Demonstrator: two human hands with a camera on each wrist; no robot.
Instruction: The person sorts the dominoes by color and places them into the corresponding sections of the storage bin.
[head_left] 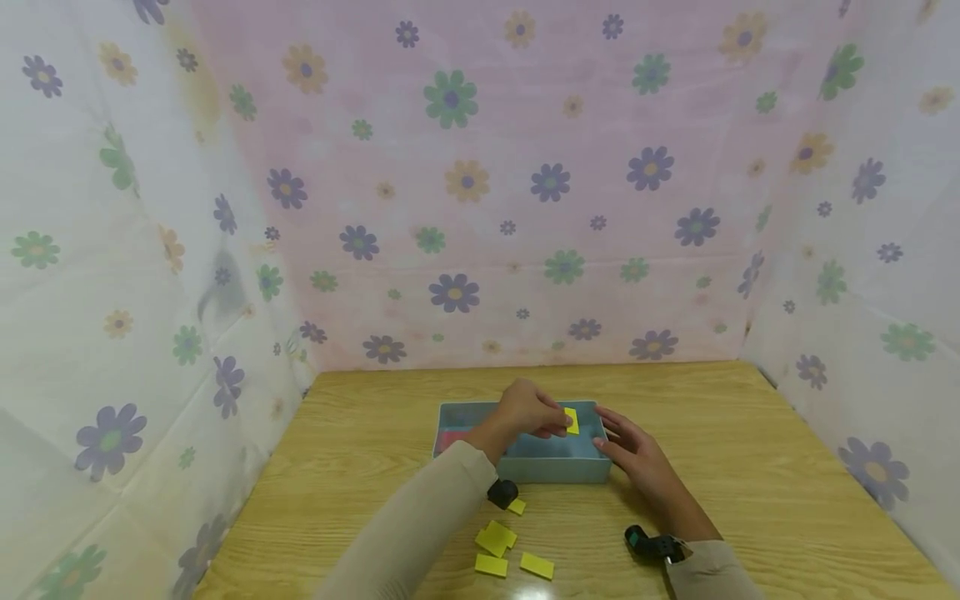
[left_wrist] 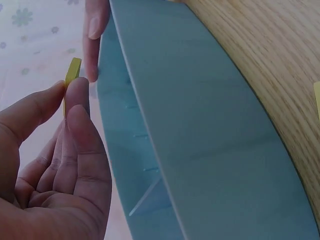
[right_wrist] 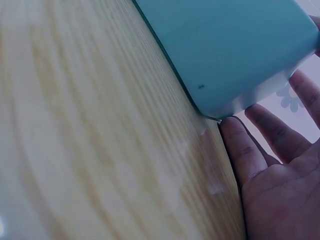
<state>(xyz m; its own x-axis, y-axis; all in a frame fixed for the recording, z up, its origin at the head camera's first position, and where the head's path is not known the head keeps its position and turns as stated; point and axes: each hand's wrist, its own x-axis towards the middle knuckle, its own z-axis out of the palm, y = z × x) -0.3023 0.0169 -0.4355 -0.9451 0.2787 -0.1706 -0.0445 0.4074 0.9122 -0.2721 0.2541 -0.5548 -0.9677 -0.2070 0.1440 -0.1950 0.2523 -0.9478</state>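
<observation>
My left hand (head_left: 531,411) pinches a small flat yellow block (head_left: 573,423) between thumb and fingertips, above the right part of a light blue box (head_left: 558,471). In the left wrist view the yellow block (left_wrist: 73,70) stands edge-on, beside the box's long wall (left_wrist: 195,120). At the box's right end, my right hand (head_left: 637,458) rests against the rim and outer wall, its thumb at the front. The right wrist view shows straight fingers (right_wrist: 272,131) touching the end wall (right_wrist: 240,60) near its base.
In front of the box lie several yellow blocks (head_left: 491,566), some overlapping. Something pink (head_left: 452,438) sits in the box's left part. Black wrist cameras (head_left: 647,543) are strapped to both wrists. Flowered cloth (head_left: 450,208) encloses the wooden table (head_left: 360,500) at the back and sides.
</observation>
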